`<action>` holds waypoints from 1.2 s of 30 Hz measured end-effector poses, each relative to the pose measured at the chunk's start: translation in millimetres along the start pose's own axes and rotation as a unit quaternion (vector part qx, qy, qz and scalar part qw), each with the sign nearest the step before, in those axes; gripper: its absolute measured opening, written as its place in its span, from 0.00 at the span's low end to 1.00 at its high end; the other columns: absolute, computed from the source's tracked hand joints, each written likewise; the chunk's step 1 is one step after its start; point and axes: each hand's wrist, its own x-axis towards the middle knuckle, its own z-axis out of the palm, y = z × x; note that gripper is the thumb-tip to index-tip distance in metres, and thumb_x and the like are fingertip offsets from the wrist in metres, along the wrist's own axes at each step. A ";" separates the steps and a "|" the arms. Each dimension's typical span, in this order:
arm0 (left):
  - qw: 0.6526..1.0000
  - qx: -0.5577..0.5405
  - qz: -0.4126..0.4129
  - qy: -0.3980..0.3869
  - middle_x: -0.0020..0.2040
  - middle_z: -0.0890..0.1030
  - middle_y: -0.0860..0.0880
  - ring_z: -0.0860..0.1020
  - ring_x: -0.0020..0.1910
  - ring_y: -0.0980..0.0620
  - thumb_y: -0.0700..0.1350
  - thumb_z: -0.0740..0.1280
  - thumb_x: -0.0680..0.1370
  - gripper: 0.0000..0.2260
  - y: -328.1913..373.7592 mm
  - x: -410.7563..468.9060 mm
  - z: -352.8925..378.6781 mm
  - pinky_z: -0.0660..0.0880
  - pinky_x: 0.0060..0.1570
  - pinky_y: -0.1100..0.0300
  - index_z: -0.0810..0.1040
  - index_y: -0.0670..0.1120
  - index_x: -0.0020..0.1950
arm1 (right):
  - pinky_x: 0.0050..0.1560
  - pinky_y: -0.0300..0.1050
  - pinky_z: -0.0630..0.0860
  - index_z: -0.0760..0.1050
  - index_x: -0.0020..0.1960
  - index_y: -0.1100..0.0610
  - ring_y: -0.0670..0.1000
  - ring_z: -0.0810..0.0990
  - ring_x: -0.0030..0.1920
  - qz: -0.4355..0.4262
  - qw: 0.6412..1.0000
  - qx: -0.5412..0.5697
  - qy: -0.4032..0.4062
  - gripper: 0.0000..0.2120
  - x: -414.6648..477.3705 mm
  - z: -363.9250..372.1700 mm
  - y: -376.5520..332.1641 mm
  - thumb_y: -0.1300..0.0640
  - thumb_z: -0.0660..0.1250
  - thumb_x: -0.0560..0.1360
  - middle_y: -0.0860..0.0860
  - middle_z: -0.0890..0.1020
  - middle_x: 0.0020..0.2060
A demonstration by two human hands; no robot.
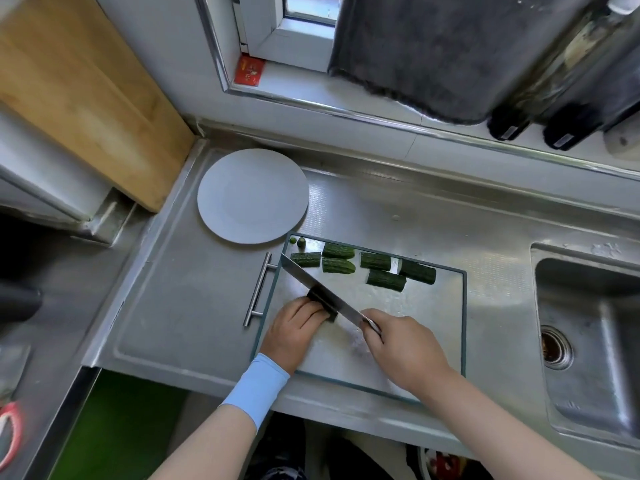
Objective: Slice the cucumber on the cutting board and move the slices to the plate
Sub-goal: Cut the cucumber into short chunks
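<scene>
A clear glass cutting board (426, 341) lies on the steel counter. Several dark green cucumber chunks (386, 279) lie along its far edge, with two tiny end bits (300, 242) at the far left corner. My left hand (296, 329) curls over one more cucumber piece (317, 295) and holds it down. My right hand (401, 348) grips the handle of a cleaver (311, 284), whose blade rests across that piece, tip pointing far left. A white plate (252, 195) sits bare beyond the board's left corner.
A sink (588, 327) with a drain lies to the right. A steel bar handle (258, 289) runs along the board's left side. A wooden board (69, 88) leans at far left. Dark bottles (540, 109) and a grey cloth (433, 53) stand on the windowsill.
</scene>
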 end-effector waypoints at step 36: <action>1.000 -0.016 -0.001 0.027 0.51 0.82 0.44 0.78 0.54 0.44 0.34 0.72 0.74 0.07 -1.8 -0.9 1.5 0.76 0.55 0.53 0.83 0.41 0.50 | 0.28 0.46 0.63 0.72 0.46 0.49 0.50 0.71 0.31 0.013 0.996 -0.087 -0.028 0.11 -0.1 -23.2 -34.9 0.49 0.53 0.83 0.48 0.75 0.32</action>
